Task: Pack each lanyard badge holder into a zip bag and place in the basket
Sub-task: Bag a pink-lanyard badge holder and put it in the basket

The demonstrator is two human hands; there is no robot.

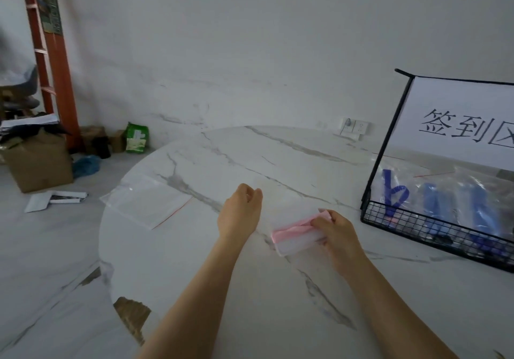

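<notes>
Two hands work over the worktop (222, 289). The right hand (338, 233) grips the pink lanyard badge holder (294, 233) by its right end. The left hand (240, 209), just left of it, pinches the edge of a clear zip bag (286, 200) lying between them. Farther left lie spare bags (144, 202). To the right stands the wire basket (403, 222), which holds bagged blue lanyards (395, 191).
</notes>
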